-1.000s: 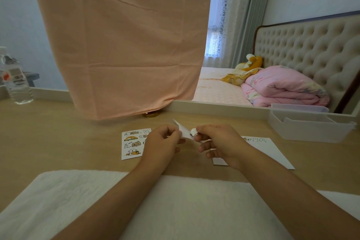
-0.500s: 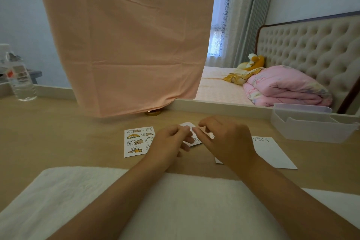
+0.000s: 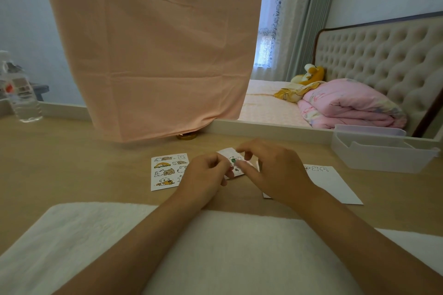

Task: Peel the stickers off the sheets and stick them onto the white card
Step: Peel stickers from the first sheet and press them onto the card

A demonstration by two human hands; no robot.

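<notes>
Starting at the far left, the water bottle (image 3: 22,98) is standing on the worktop (image 3: 72,163). Its label is showing a red mark and blocks of print, all too small to read. No brand can be made out.

Next, the larger sticker sheet (image 3: 167,170) is lying flat, showing cartoon animals in brown, yellow and white. I can read no writing on it.

Your left hand (image 3: 206,175) is pinching the small sheet (image 3: 229,154) by its near-left edge, thumb and fingers pressed together on it. It is raised slightly off the worktop, between the larger sheet and the card. You appear to be in the peeling step, with the left hand steadying the backing.

Your right hand (image 3: 278,170) is working over that same sheet, its fingers (image 3: 249,167) bent, with one tip against the printed face near a small green-marked figure. I cannot tell whether a sticker's edge is pinched there or only being picked at.

To the right, the white card (image 3: 335,184) is lying flat, partly under your right wrist. A short row of small stickers (image 3: 315,168) is sitting along its far edge, and most of its face is bare. So you are probably early in the task.

The next move is calling for lifting a corner cleanly, pulling it off slowly, then carrying it right onto a bare part of the card.

Furthest right, the clear plastic tray (image 3: 374,158) is carrying no visible label.
</notes>
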